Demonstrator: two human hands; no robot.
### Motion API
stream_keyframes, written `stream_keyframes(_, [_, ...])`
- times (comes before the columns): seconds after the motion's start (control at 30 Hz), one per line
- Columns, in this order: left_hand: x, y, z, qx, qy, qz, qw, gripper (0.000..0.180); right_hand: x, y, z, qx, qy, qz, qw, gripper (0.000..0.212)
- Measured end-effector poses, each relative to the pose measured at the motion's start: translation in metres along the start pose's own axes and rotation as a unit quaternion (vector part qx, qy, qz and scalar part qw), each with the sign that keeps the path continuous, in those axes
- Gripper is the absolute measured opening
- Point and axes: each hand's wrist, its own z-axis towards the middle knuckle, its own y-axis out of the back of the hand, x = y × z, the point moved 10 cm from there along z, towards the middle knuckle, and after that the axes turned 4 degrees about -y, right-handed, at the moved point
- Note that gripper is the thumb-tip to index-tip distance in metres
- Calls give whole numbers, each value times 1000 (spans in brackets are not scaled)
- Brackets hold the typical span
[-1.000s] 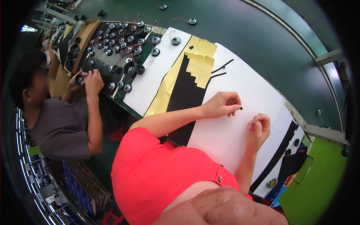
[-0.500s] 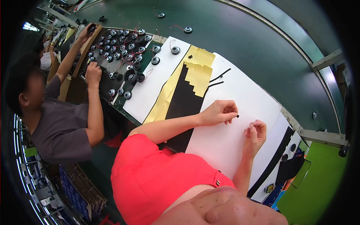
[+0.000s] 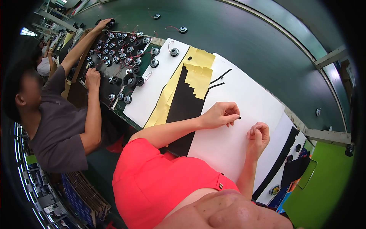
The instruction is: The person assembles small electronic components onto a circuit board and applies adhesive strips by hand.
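My left hand (image 3: 220, 115) is closed in a pinch, with a small black piece (image 3: 239, 118) sticking out at its fingertips. Just to its right, my right hand (image 3: 259, 138) has its fingers drawn together; whether anything is between them is too small to make out. Both hands are above a white sheet (image 3: 244, 95) on the table. Beyond my left hand lie thin black strips (image 3: 217, 84). Left of them is a black sheet (image 3: 179, 114) with a stepped edge, partly bordered by yellow backing paper (image 3: 200, 78).
Many small speakers (image 3: 137, 61) with red wires stand on the left, where a co-worker (image 3: 61, 118) reaches with both arms. A dark green belt (image 3: 248, 42) runs along the far side, carrying a few speakers. A green panel (image 3: 324, 179) and a long black strip (image 3: 278, 164) are at right.
The co-worker's far hand has moved away and to the right with a dark round part. Speakers on the belt have shifted slightly left in view. My hands hold nearly the same pose.
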Motion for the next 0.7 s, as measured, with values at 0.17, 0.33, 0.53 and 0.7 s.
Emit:
stream_keyframes(0.17, [2, 0, 0, 1, -1, 3, 1000, 10, -1, 0, 0, -5, 1, -6, 1000, 12])
stream_keyframes(0.33, [0, -1, 1, 2, -1, 0, 1000, 10, 2, -1, 1, -5, 9, -28, 1000, 14])
stream_keyframes(0.53, [1, 1, 1, 4, -2, -4, 1000, 10, 0, 1, 1, -4, 14, -34, 999, 17])
stream_keyframes(0.7, [-4, 0, -2, 2, -20, 1, 1000, 10, -3, 8, -1, -36, 12, -56, 998, 19])
